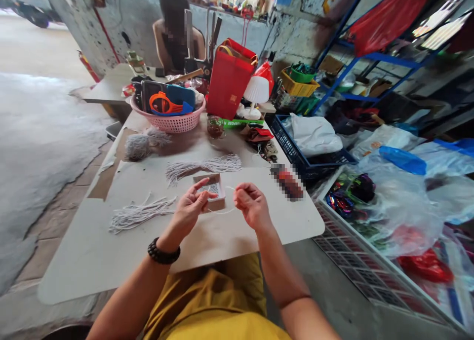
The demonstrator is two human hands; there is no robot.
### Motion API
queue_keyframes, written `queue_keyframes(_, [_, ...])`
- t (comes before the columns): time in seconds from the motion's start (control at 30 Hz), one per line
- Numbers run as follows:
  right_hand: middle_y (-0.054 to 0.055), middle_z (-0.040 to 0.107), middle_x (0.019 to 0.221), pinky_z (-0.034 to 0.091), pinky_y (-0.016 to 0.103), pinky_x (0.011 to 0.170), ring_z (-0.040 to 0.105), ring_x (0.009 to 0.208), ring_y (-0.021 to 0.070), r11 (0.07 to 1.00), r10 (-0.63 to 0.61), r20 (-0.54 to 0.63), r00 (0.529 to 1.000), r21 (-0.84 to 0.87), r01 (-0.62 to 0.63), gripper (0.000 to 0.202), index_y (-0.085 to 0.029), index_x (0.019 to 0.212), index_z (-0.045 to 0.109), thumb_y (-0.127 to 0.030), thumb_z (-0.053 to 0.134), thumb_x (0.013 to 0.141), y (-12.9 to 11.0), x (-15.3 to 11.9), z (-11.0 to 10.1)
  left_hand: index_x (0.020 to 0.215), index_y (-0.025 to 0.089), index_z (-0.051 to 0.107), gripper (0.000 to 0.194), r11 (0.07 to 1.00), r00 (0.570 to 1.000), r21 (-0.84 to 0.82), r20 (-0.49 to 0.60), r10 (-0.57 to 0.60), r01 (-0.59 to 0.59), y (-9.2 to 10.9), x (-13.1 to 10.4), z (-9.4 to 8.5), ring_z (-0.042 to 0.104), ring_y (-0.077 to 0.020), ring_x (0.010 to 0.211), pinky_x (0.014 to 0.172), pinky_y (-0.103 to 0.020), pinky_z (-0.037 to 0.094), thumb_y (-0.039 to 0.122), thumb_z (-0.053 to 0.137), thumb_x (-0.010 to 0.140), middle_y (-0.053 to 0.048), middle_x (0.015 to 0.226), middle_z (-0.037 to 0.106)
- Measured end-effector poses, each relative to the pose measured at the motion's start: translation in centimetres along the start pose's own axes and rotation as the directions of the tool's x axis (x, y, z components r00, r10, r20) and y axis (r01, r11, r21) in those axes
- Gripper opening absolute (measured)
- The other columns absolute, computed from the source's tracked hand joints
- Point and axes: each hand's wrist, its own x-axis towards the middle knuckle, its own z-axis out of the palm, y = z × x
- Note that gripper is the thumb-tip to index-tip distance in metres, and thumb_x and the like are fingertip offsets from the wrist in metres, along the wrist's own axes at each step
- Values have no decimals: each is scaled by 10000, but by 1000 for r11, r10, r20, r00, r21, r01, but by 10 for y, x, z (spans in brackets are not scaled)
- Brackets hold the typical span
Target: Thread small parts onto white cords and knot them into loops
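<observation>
A thin white cord [225,212] runs in a loose loop between my two hands above the table. My left hand [190,204], with a dark beaded bracelet on its wrist, holds the cord near the thumb, the index finger stretched forward. My right hand [251,202] pinches the cord between thumb and fingertips. Just behind the hands stands a small cardboard box [217,205] with many tiny grey pieces in it, partly hidden by my left fingers. One bundle of white cords [142,214] lies left of my left hand, and another bundle [203,167] lies behind the box.
Farther back on the table [92,261] are grey cord bundles [138,146], a pink basket [174,122], a red bag [230,81] and a white lamp [256,91]. Crates [311,157] and plastic bags [403,202] crowd the right side. Another person [177,34] sits beyond.
</observation>
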Motion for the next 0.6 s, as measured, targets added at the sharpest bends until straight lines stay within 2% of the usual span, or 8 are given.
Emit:
queue_keyframes(0.1, [15,695,739,482,282,674,621,688,155,967,-107,54,993,-225,116,343,-226,1059,564,-423,677,802,5,0,19,942,128,671,542,999,999,-11,-22,-42,42,0,0,1,480,-48,464,469,-190,400,504,845,591,-26,712,717])
queue_keyframes(0.17, [34,727,789,506,316,771,673,806,187,947,-118,83,990,-291,137,296,-223,1071,580,-399,640,841,6,0,26,825,131,683,487,999,998,-31,-48,-31,29,-1,1,1,536,-67,499,513,-198,449,509,853,571,-8,655,693])
queue_keyframes(0.27, [43,736,812,523,313,739,679,767,190,922,-122,47,991,-365,131,202,-213,920,650,-397,631,838,7,0,33,812,135,707,437,997,997,-79,-73,17,-23,-3,1,0,650,-126,659,674,-245,531,495,843,604,-35,714,722])
queue_keyframes(0.37, [30,714,754,504,282,637,630,658,163,887,-139,-7,990,-446,122,208,-207,832,685,-409,641,808,8,0,40,820,139,729,399,992,996,-116,-81,30,-40,-5,1,0,691,-170,772,781,-305,554,474,834,632,-75,839,755])
queue_keyframes(0.47, [19,672,704,458,253,564,556,583,129,859,-154,-6,988,-495,131,205,-195,781,675,-395,635,798,10,-2,45,802,137,747,398,989,996,-147,-83,8,-21,-5,-1,1,699,-185,768,781,-321,561,463,854,600,-81,824,763])
queue_keyframes(0.6, [9,621,690,434,240,550,511,570,112,849,-169,48,984,-500,170,148,-195,740,630,-333,611,791,13,-2,47,785,133,762,400,981,998,-193,-56,-33,22,-1,-3,3,705,-191,742,752,-316,571,451,874,569,-80,788,764])
